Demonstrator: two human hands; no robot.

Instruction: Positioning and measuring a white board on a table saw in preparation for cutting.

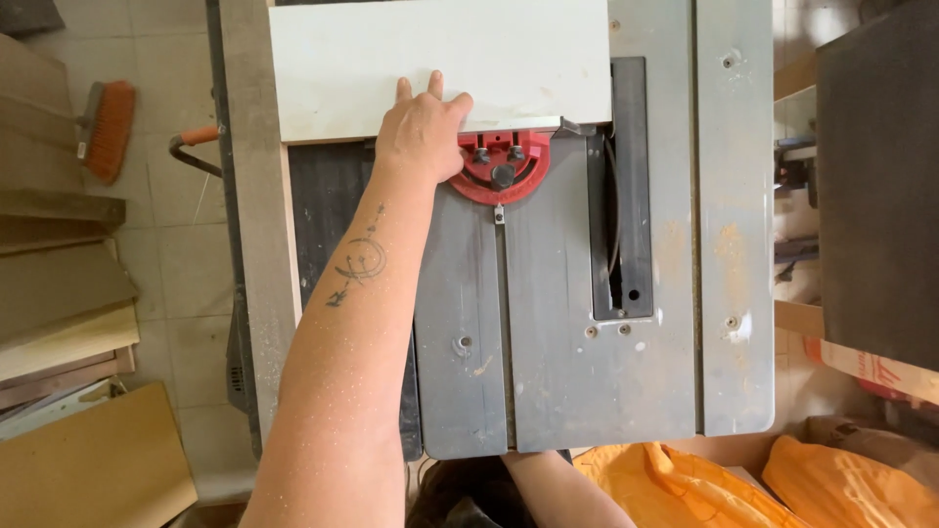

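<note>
One grip in play: my left grip is flat, palm down, fingers spread on the white panel, pressing rather than clasping, nothing wrapped.

- Panel lies across the far end of the saw desk, under and ahead of the grip. Its near edge sits against the red mitre gauge, which is just right of the grip and touching the thumb side.
- Blade slot is well right of the grip, past the gauge. The panel's right end is over the far part of it. I can't tell whether a blade is up.
- Right forearm shows at the near edge of the desk. That hand is hidden, so its state is unknown.

My read on doing this well:
- Keep pressure both down and back into the gauge fence, so the panel can't pivot.
- Keep the grip left of the gauge and never let the fingers drift toward the slot.
- The long overhang left of the grip could tip, so weight it evenly.
- Sawdust on the desk may let the panel skate, so push steadily with no jerks.

Broom and board stack are on the floor far left of the grip, out of the way.
</note>
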